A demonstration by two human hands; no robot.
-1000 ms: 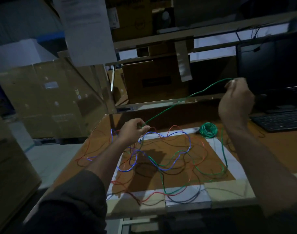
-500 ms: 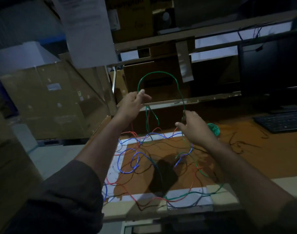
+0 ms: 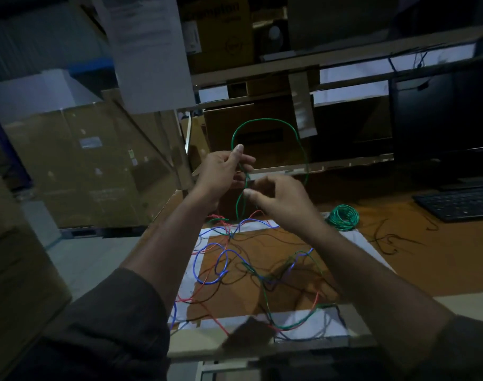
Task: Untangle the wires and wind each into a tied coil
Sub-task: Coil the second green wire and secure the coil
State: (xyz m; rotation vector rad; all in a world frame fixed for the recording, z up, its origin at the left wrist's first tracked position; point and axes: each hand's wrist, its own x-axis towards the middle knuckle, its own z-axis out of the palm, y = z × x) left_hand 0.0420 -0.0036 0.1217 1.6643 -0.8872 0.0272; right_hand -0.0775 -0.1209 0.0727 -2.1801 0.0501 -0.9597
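Both hands up above the far-left part of the tabletop (image 3: 427,265), close together. Left hand (image 3: 221,174) pinches the green wire (image 3: 262,121) between thumb and fingertips at the base of a raised loop; right hand (image 3: 279,199) pinches the same wire just beside it, thumb and forefinger closed on the strand. The loop arches above both hands; its tail drops between them to the loose tangle (image 3: 251,270) lying across the taped white rectangle (image 3: 196,270) at the near-left of the tabletop. Count: one finished green coil (image 3: 343,217) resting toward the far edge, right of the hands; one green wire in hand; loose strands of blue, red, black and green in the tangle, at least one of each, exact number not readable in the dim light. One keyboard (image 3: 457,202) at the far-right edge. Risks, as judgement: the trailing green length runs under and over blue and red strands, so pulling more slack could drag the whole tangle up or tighten a crossing into a knot. The loop is held only by two fingertip pinches; a slip would let it spring open. Strands hanging over the near edge could slide off if tugged.
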